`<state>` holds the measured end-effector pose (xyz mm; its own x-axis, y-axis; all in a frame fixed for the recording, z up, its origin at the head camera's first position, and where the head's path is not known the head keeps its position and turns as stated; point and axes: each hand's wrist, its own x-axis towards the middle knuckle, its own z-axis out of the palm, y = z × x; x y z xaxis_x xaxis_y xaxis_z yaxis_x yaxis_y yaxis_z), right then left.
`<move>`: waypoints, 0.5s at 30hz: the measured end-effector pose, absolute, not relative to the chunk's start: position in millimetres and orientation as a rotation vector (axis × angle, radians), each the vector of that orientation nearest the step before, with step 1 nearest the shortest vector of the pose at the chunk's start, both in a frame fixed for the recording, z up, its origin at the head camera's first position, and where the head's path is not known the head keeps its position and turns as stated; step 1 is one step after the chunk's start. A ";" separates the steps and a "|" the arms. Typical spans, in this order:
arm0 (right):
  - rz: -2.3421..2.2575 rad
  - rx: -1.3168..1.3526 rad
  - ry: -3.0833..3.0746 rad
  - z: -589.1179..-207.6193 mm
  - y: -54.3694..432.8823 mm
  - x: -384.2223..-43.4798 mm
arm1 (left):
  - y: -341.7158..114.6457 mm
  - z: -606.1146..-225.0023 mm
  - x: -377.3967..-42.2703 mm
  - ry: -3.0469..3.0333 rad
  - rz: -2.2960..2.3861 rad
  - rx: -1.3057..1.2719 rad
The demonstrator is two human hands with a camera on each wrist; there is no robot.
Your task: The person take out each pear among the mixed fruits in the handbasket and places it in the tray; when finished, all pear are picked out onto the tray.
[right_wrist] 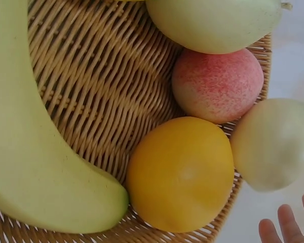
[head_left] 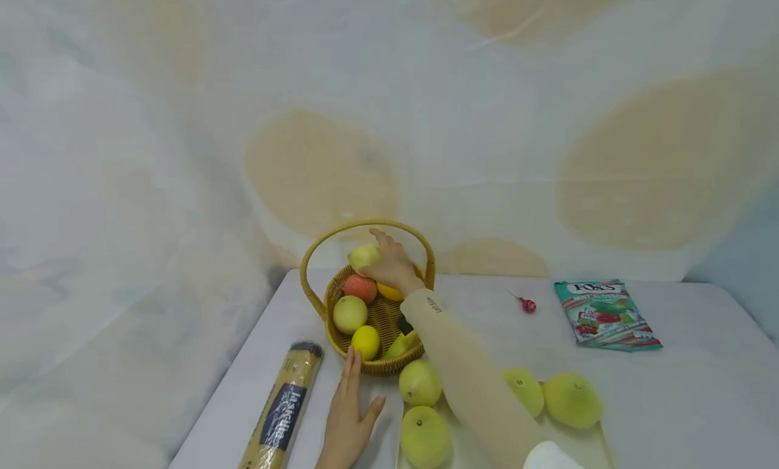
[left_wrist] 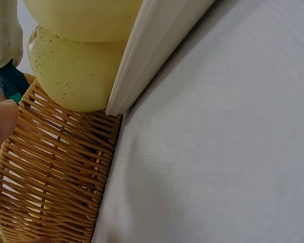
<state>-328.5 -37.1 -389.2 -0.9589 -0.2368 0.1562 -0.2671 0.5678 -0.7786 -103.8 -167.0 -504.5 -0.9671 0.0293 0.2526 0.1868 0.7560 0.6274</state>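
Observation:
A wicker basket (head_left: 382, 368) with an arched handle holds a peach (head_left: 360, 289), a pale green fruit (head_left: 349, 314), a yellow fruit (head_left: 366, 342), an orange-yellow fruit (right_wrist: 181, 174) and a banana (right_wrist: 50, 167). At its back rim sits another pale, round fruit (head_left: 364, 256). My right hand (head_left: 394, 265) reaches over the basket beside that fruit, fingers extended; in the right wrist view the fingertips (right_wrist: 289, 228) show a small gap from it. My left hand (head_left: 349, 415) has its straight fingers at the basket's front rim. Its thumb (left_wrist: 2, 121) appears near the wicker in the left wrist view.
A pale tray (head_left: 599, 449) in front carries several yellow-green fruits (head_left: 425, 436), one close against the basket. Left of the basket lies a pasta packet (head_left: 282, 411). A red lollipop (head_left: 527, 305) and a candy bag (head_left: 605, 315) lie to the right.

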 end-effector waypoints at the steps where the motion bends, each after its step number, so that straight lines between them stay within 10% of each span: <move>1: 1.365 0.439 -2.750 -390.3 -37.6 -329.1 | -167.5 -504.9 -103.7 -2.729 -1.010 -0.174; 15: 1.254 0.460 -2.781 -394.6 -41.9 -335.6 | -170.1 -506.1 -97.2 -2.688 -0.976 -0.222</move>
